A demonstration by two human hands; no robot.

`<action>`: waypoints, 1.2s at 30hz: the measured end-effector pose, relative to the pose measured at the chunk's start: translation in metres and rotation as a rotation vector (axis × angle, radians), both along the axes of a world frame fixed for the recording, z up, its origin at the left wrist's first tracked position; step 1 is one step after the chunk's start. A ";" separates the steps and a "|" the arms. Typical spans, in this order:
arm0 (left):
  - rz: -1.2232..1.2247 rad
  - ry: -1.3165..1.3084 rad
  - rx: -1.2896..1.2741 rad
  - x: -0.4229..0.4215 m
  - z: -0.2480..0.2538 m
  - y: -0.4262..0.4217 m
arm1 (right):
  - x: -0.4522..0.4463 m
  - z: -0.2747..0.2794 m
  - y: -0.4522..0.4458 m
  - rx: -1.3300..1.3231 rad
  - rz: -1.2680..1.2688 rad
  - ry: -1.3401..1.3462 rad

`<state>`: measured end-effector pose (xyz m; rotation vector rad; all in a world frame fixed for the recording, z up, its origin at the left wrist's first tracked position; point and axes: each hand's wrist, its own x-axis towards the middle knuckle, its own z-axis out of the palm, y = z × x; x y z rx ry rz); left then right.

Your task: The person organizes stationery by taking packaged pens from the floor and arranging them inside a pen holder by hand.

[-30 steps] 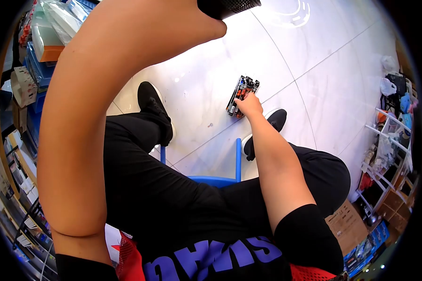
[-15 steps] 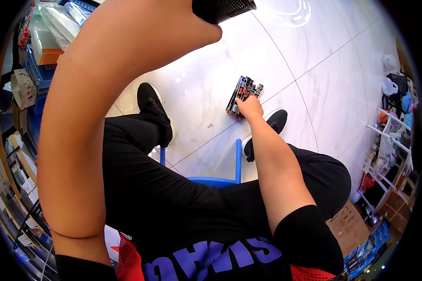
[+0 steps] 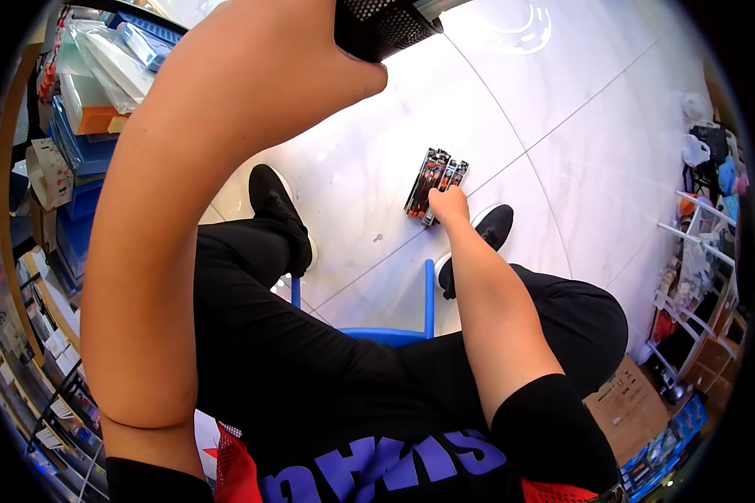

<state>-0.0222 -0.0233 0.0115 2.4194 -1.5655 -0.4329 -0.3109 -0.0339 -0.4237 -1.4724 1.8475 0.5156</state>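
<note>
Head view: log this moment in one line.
left hand: at black mesh object, fingers hidden | right hand: on slim packs, grip unclear | packs: side by side on pale floor, near right shoe

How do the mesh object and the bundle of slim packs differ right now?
- Position: the mesh object is up at the left hand, cut off by the frame's top edge; the slim packs lie on the floor, fully in frame except where the right hand covers them.
- Look: the mesh object is dark and perforated; the slim packs show orange and white markings.
Shared: both have black on them.
</note>
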 end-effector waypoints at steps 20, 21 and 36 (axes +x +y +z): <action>-0.210 0.930 0.007 0.016 -0.033 0.004 | 0.074 0.227 -0.080 0.165 -0.287 -1.223; -0.269 0.990 -0.020 0.016 -0.035 0.006 | 0.075 0.248 -0.082 0.133 -0.262 -1.238; -0.342 1.319 0.117 -0.050 -0.048 0.028 | 0.021 0.379 -0.070 -0.196 -0.086 -1.153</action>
